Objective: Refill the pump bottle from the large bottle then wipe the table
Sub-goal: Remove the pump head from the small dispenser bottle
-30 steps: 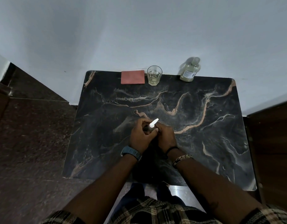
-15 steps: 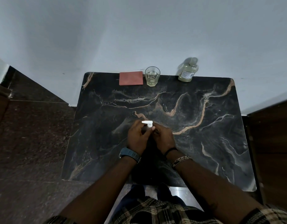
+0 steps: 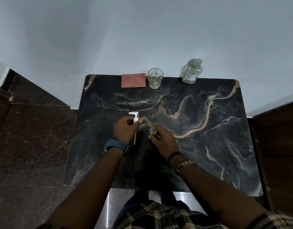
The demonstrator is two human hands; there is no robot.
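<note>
My left hand (image 3: 125, 129) holds the white pump head (image 3: 135, 116), lifted out to the left with its thin dip tube (image 3: 135, 136) hanging down. My right hand (image 3: 164, 139) grips the small clear pump bottle (image 3: 153, 130), which stands open-mouthed on the dark marble table (image 3: 208, 129) near its middle. The large clear bottle (image 3: 191, 71) of pale liquid stands capped at the table's far edge, right of centre. A folded red cloth (image 3: 133, 80) lies flat at the far edge, left of centre.
A glass (image 3: 155, 78) with a little pale liquid stands between the cloth and the large bottle. A grey wall backs the table. Dark stone floor lies to the left, a wooden cabinet (image 3: 277, 146) to the right.
The pump head has come off the small bottle: my left hand has drawn it up and to the left, while my right hand stayed on the bottle.
</note>
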